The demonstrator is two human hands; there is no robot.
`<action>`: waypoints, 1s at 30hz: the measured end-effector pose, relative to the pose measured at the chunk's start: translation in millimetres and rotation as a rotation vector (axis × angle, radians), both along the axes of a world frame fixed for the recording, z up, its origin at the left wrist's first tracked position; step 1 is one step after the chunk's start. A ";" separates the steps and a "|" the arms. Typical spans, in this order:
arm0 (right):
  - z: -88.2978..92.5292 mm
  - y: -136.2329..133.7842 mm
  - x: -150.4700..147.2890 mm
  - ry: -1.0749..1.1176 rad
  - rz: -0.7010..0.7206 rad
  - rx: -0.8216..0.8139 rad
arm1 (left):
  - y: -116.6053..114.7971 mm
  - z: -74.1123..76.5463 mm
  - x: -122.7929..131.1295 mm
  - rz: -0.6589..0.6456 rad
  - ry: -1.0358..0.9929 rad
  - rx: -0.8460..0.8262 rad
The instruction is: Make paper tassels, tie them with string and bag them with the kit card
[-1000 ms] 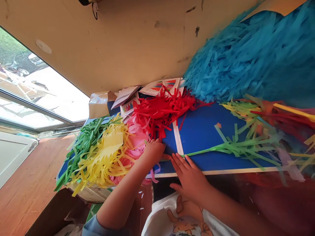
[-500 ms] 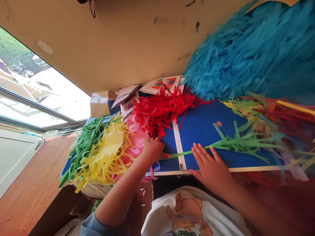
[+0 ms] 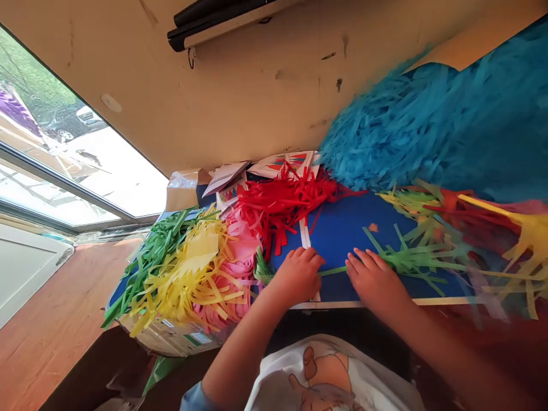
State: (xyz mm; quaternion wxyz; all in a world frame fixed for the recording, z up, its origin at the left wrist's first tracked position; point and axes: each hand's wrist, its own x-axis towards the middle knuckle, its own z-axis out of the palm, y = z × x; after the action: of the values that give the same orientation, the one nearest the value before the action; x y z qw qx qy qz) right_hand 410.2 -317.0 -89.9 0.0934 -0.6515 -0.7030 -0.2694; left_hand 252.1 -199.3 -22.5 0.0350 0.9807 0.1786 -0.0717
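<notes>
A light green tissue-paper tassel point(image 3: 409, 260) lies across the blue tabletop point(image 3: 338, 228), its middle twisted into a thin cord. My left hand point(image 3: 299, 275) is closed over the left part of that cord, and the tassel's other fringed end pokes out beyond the wrist side. My right hand point(image 3: 374, 283) rests on the cord close to the right fringe, with its fingers stretched out and lying low on the table. A short stretch of twisted green paper shows between both hands. What lies under the left fingers is hidden.
Red point(image 3: 286, 200), pink point(image 3: 240, 240), yellow point(image 3: 192, 262) and dark green tassels point(image 3: 160, 245) are heaped on the left. A large blue fringe pile point(image 3: 402, 125) leans at the back right. Mixed fringes point(image 3: 483, 228) lie right. A cardboard box point(image 3: 171, 337) stands below the table's left end.
My left hand has slid right along the cord toward my right hand, uncovering the tassel's left fringe. My right hand stays near the right fringe. The view has tilted up somewhat.
</notes>
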 end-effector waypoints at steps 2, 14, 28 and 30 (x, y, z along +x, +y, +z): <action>3.5 3.5 2.9 -0.036 0.053 -0.011 | -12.2 -8.8 15.6 -0.092 -0.029 0.017; 7.7 10.7 -0.9 0.080 0.118 -0.003 | -22.2 -34.4 27.1 -0.042 -0.106 0.093; 47.0 -20.7 -28.5 0.608 0.029 0.157 | -42.0 -31.3 -18.6 0.135 -0.555 0.087; 52.9 -50.5 -38.2 0.875 0.181 0.051 | -50.7 -32.2 -39.5 0.112 -0.800 0.042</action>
State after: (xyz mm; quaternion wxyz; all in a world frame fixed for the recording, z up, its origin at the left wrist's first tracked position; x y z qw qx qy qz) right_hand 372.0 -367.5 -36.9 0.4213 -0.6376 -0.6445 0.0234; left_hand 212.5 -250.0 -54.8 0.0858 0.9204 0.2053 0.3215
